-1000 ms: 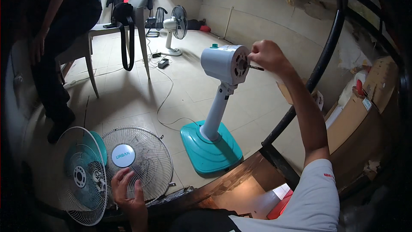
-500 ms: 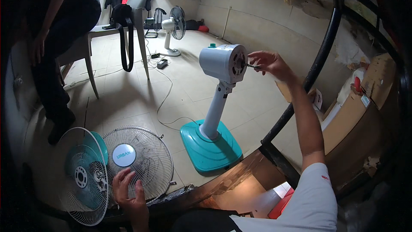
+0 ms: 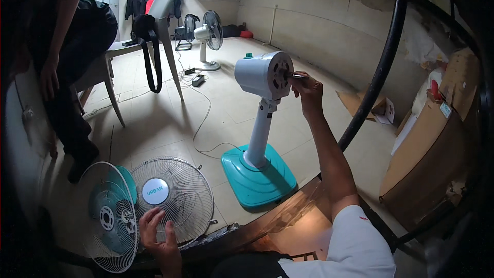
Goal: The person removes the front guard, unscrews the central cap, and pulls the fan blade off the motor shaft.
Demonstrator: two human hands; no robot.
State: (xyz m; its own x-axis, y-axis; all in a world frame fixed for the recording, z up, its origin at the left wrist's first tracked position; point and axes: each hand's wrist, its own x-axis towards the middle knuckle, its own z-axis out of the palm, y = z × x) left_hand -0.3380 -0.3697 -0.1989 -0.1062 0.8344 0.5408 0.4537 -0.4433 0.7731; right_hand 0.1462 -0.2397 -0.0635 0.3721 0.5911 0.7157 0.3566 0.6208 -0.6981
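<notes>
A stand fan without blades or grilles stands before me, its white motor housing (image 3: 254, 74) on a white post (image 3: 258, 136) above a teal base (image 3: 260, 175). My right hand (image 3: 310, 92) is closed in a pinch on the thin metal motor shaft (image 3: 293, 74), which sticks out of the housing's right face. Lower left, my left hand (image 3: 160, 239) is open, fingers apart and holding nothing. It hovers by the front edge of a round wire grille (image 3: 182, 185) with a white centre badge. Beside that is a second wire grille (image 3: 133, 237) with teal fan blades (image 3: 100, 201) behind it.
A person (image 3: 77, 25) sits on a chair (image 3: 162, 46) at the left, with a black strap bag (image 3: 145, 28) hanging there. Another fan (image 3: 203, 33) stands behind. A cord (image 3: 198, 128) crosses the floor. At right are a black metal bar (image 3: 383, 72) and a cardboard box (image 3: 422, 139).
My right hand has moved in toward the housing and its fingers have closed on the shaft. My left hand stays open near the grilles. The whole view has shifted slightly.
</notes>
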